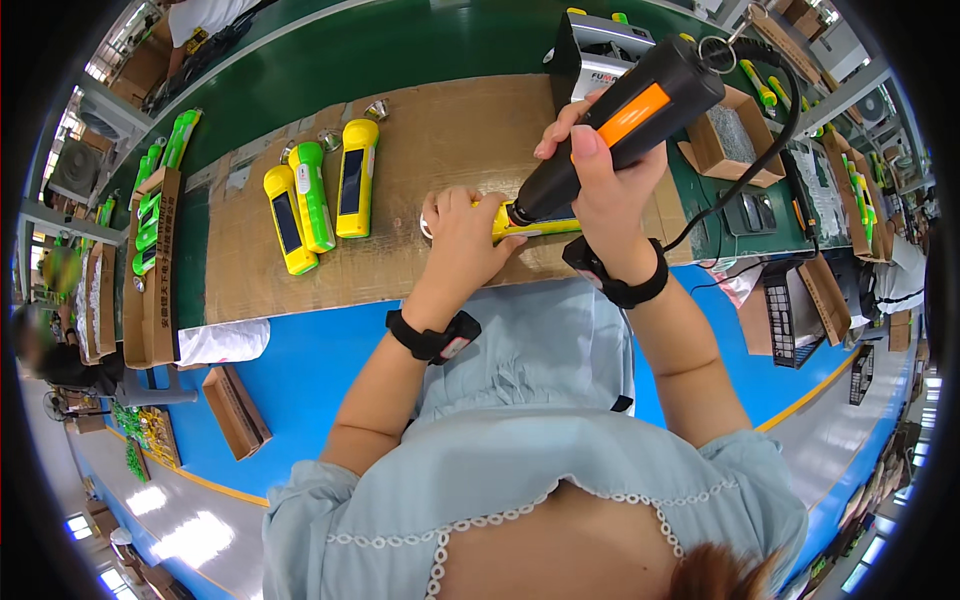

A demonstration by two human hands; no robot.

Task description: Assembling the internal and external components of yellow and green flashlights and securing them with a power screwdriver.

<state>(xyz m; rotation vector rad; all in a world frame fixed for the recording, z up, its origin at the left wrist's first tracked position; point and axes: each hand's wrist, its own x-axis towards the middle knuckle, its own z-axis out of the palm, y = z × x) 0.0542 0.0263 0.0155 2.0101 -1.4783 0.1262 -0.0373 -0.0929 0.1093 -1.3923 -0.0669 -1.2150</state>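
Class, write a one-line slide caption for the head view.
The right hand holds a black electric screwdriver to a yellow flashlight, which the left hand steadies on a cardboard sheet.

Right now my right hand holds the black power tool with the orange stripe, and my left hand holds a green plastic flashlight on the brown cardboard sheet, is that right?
Not quite: the plastic flashlight in your left hand is yellow, not green, as the head view shows. Your right hand does hold the black orange-striped power tool, and the brown cardboard sheet lies underneath.
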